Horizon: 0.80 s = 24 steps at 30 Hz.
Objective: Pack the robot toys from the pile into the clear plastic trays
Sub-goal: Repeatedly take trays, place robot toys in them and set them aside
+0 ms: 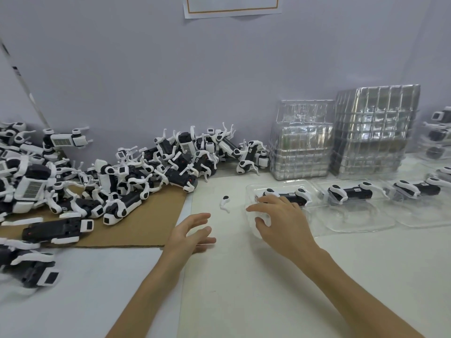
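Observation:
A big pile of black-and-white robot toys [102,176] covers the left side of the table and part of a brown cardboard sheet [146,223]. Three clear plastic trays lie in a row at the right, each with a robot toy in it: the nearest tray [251,191], the middle tray [353,215] and the far tray [424,213]. My right hand [280,218] rests with spread fingers on the nearest tray, over its toy [285,193]. My left hand [192,230] hovers above the table with relaxed fingers, holding nothing. A loose white leg piece [225,203] lies between pile and tray.
Two tall stacks of empty clear trays [302,142] [375,128] stand against the wall at the back right. More packed toys [439,132] sit at the far right edge. A grey wall runs close behind. White tabletop [244,276] lies in front of me.

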Tool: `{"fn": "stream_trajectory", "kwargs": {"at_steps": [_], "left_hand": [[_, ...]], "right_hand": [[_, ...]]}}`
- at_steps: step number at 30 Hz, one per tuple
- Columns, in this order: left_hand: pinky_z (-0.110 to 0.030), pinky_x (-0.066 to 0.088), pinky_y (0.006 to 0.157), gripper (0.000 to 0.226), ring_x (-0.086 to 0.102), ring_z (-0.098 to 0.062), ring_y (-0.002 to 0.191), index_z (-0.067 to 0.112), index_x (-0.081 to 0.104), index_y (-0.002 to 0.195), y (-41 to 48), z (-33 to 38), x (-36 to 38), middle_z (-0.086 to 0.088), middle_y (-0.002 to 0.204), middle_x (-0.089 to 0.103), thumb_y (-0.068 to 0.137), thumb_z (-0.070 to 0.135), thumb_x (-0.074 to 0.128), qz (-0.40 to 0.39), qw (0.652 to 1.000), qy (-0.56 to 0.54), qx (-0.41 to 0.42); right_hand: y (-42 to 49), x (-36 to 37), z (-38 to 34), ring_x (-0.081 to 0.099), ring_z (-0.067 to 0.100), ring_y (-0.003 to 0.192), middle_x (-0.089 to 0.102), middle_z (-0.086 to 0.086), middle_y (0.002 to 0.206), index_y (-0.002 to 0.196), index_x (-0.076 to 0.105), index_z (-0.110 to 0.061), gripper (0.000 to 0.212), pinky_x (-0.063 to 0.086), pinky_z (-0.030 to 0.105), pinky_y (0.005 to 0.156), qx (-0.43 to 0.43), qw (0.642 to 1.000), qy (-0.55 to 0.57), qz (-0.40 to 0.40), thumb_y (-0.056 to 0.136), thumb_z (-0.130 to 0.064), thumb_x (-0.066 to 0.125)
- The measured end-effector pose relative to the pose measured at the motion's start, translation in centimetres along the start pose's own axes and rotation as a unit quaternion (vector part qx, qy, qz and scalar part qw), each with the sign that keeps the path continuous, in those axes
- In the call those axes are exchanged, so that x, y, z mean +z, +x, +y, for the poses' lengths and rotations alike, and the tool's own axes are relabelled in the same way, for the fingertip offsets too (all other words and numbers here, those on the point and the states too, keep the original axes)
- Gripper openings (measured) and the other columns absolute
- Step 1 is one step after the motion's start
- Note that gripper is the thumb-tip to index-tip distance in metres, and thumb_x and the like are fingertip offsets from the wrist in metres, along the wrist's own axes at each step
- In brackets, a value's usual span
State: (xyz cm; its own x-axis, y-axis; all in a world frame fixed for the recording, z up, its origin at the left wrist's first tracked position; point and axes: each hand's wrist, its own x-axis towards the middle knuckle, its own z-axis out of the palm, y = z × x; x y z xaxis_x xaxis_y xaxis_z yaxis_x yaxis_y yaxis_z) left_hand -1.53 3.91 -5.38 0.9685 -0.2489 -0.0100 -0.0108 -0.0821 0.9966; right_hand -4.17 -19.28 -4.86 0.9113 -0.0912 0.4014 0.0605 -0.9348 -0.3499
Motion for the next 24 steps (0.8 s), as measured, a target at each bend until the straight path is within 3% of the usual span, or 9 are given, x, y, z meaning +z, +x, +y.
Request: {"fn": "stream_trajectory", "kwargs": {"at_steps": [8, 14, 17, 19, 21, 24], "left_hand": [[-0.04, 0.056, 0.09, 0.024, 0.075, -0.023, 0.09, 0.026, 0.069, 0.116, 0.1, -0.1, 0.0, 0.002, 0.128, 0.062, 0.097, 0.013, 0.062, 0.007, 1.0, 0.002, -0.007], [-0.033, 0.057, 0.084, 0.024, 0.075, -0.022, 0.09, 0.026, 0.069, 0.116, 0.1, -0.2, 0.0, 0.003, 0.127, 0.062, 0.098, 0.012, 0.061, 0.009, 1.0, 0.004, -0.005], [-0.029, 0.055, 0.08, 0.023, 0.075, -0.02, 0.088, 0.026, 0.069, 0.114, 0.1, -0.3, 0.1, 0.005, 0.125, 0.062, 0.098, 0.012, 0.06, 0.013, 1.0, 0.015, -0.005], [-0.026, 0.054, 0.078, 0.022, 0.075, -0.017, 0.086, 0.025, 0.069, 0.112, 0.2, -0.4, 0.2, 0.007, 0.123, 0.064, 0.099, 0.011, 0.059, 0.014, 0.999, 0.037, -0.002], [-0.02, 0.052, 0.076, 0.022, 0.074, -0.011, 0.083, 0.027, 0.069, 0.108, 0.2, -0.7, 0.4, 0.007, 0.118, 0.066, 0.098, 0.01, 0.058, 0.01, 0.996, 0.081, 0.017], [-0.008, 0.044, 0.072, 0.024, 0.066, -0.002, 0.085, 0.036, 0.068, 0.101, 0.0, -1.4, 0.9, 0.013, 0.108, 0.066, 0.096, 0.014, 0.061, 0.0, 0.981, 0.18, 0.069]], "right_hand": [[0.5, -1.1, 1.4, 0.045, 0.01, 0.13, 0.059, -0.02, 0.129, 0.112, 0.072, -0.041, 0.032, 0.029, 0.03, 0.101, 0.047, 0.998, 0.032, 0.006, 0.09, -0.021, 0.061], [0.2, -1.0, 1.7, 0.042, 0.009, 0.131, 0.055, -0.015, 0.135, 0.124, 0.068, -0.04, 0.031, 0.023, 0.032, 0.107, 0.009, 0.999, 0.033, 0.0, 0.095, -0.029, 0.061], [0.4, -1.5, 1.4, 0.049, 0.012, 0.126, 0.058, -0.012, 0.133, 0.124, 0.068, -0.033, 0.031, 0.025, 0.037, 0.113, -0.005, 0.994, 0.108, 0.034, 0.094, -0.026, 0.066], [0.9, -2.1, 1.3, 0.055, 0.01, 0.114, 0.061, -0.015, 0.122, 0.118, 0.07, -0.029, 0.027, 0.035, 0.042, 0.11, -0.011, 0.985, 0.166, 0.053, 0.092, -0.022, 0.069], [1.7, -3.0, 1.3, 0.055, 0.007, 0.111, 0.06, -0.018, 0.118, 0.118, 0.069, -0.028, 0.027, 0.04, 0.038, 0.106, -0.011, 0.98, 0.187, 0.064, 0.091, -0.021, 0.069], [4.1, -4.6, 1.9, 0.054, 0.007, 0.115, 0.061, -0.01, 0.128, 0.129, 0.062, -0.024, 0.039, 0.041, 0.031, 0.104, -0.007, 0.984, 0.163, 0.076, 0.091, -0.024, 0.07]]}}
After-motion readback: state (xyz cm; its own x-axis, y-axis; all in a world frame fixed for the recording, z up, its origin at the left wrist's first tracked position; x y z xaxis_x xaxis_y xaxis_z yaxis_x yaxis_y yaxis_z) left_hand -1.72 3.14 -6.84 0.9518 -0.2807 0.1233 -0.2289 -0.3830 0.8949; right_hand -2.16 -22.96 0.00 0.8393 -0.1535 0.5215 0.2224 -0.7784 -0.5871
